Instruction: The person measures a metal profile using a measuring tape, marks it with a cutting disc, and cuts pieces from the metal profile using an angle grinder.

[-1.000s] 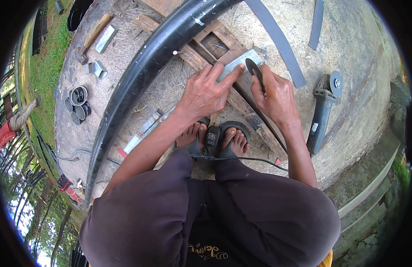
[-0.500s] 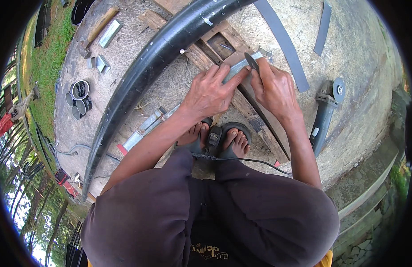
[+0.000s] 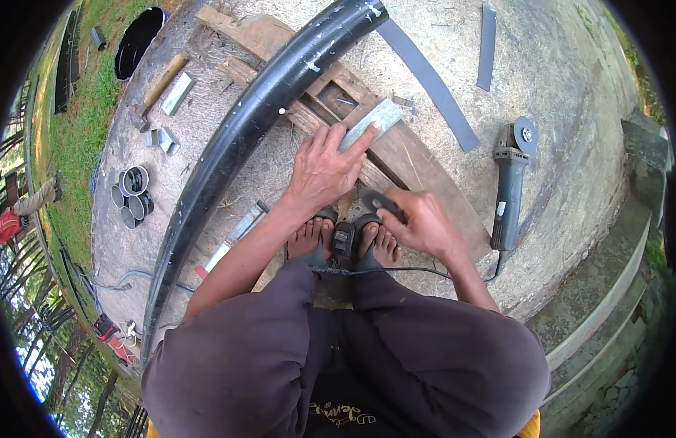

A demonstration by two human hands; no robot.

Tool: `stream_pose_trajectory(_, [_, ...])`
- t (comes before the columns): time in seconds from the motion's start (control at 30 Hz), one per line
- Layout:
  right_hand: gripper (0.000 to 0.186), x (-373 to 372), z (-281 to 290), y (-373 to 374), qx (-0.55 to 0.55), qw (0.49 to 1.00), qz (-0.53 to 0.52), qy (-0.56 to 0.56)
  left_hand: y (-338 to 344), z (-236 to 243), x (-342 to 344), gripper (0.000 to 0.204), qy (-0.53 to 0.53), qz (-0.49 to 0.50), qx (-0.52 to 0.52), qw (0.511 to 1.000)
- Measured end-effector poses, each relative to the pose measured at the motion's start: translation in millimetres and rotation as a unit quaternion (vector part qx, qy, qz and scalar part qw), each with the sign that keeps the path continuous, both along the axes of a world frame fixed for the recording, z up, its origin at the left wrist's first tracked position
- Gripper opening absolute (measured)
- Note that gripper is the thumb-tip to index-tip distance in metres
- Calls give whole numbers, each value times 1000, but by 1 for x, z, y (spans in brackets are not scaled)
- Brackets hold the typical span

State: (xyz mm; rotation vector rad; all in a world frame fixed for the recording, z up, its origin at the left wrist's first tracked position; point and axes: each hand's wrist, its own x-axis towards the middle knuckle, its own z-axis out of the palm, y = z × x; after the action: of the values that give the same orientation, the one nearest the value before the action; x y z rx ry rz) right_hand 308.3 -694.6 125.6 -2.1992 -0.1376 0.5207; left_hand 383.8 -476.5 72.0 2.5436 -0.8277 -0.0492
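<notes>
Clock positions are taken from the centre of the view. At nine o'clock, a cluster of short dark pipe sections (image 3: 135,180) stands on the concrete slab (image 3: 571,197), open ends showing. Toward ten o'clock lie small metal offcuts (image 3: 162,139) and, beyond them, a wooden-handled hammer (image 3: 162,84) with a short metal length (image 3: 178,93) just beside its handle. A large black pipe (image 3: 235,128) runs from eight o'clock up to twelve, its edges bowed by the lens.

Just short of twelve, the left hand (image 3: 327,168) is closed on the near end of a flat-faced galvanised metal piece (image 3: 384,119), one digit laid on the upper face. The piece sits between twelve and one o'clock, tilted toward one, on a worn wooden plank (image 3: 433,179).

At three o'clock, close to centre, the right hand (image 3: 423,221) grips a dark disc (image 3: 368,197), held apart from the metal piece and above the person's feet. Two grey strips (image 3: 433,87) lie between one and two o'clock. Farther out, between two and three, an angle grinder (image 3: 508,182) lies on the slab, disc end toward two.
</notes>
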Motion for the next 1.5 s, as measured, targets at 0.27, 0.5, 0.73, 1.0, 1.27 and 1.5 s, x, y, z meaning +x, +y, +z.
stream_pose_trajectory(0.27, [65,-20,-32,-129,-450,806,-311,-228,13,14,-9,67,7,26,-30,999])
stream_pose_trajectory(0.5, [78,-14,-55,-212,-241,885,-391,76,21,40,-23,66,23,66,-84,994])
stream_pose_trajectory(0.73, [64,-8,15,-113,-11,915,-401,39,-15,50,-49,79,373,-56,-259,889])
stream_pose_trajectory(1.0, [74,27,73,14,459,836,-298,-31,-54,57,-55,78,626,-132,-389,663])
stream_pose_trajectory(1.27, [72,11,40,7,548,785,-287,12,-49,92,-62,42,644,-58,-493,582])
stream_pose_trajectory(1.5, [75,-9,26,9,582,745,-326,-23,-53,65,-69,38,628,-120,-432,636])
